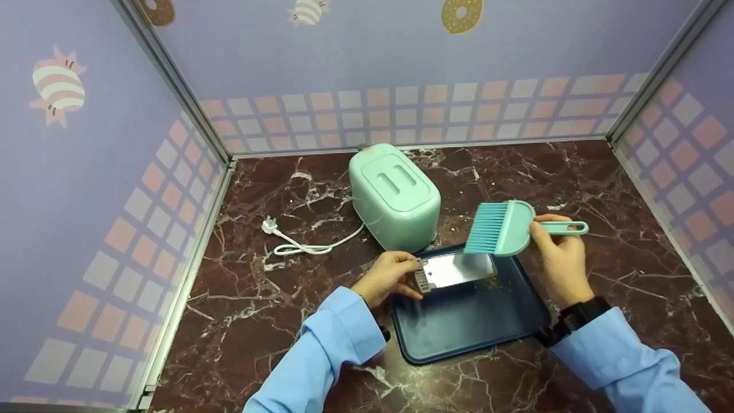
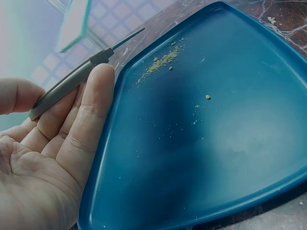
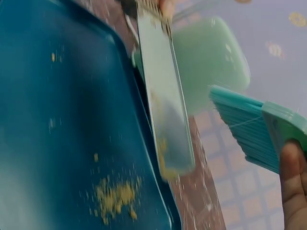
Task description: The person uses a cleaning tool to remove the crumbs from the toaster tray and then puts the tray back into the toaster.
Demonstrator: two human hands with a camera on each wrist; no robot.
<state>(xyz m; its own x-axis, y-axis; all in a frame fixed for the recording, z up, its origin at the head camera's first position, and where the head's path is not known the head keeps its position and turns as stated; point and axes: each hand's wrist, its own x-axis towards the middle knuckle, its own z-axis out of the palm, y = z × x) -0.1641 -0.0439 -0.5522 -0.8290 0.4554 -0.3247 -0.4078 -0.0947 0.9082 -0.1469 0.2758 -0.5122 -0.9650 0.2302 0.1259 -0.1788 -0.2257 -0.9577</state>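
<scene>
My left hand (image 1: 387, 276) pinches the slotted end of a shiny metal crumb tray (image 1: 461, 269), thumb on one face and fingers on the other. The crumb tray is tilted over a dark blue baking tray (image 1: 464, 324). Yellowish crumbs cling near its far end in the right wrist view. My right hand (image 1: 562, 258) grips a mint-green brush (image 1: 519, 229) at the base of its handle. Its teal bristles (image 3: 249, 127) point left, above the crumb tray's far end in the head view.
A mint-green toaster (image 1: 413, 223) stands behind the baking tray, close to its back edge. Its white cord ends in a plug (image 1: 269, 225) on the marbled table to the left. Crumbs (image 2: 163, 62) lie in one corner of the baking tray. Patterned walls enclose the table.
</scene>
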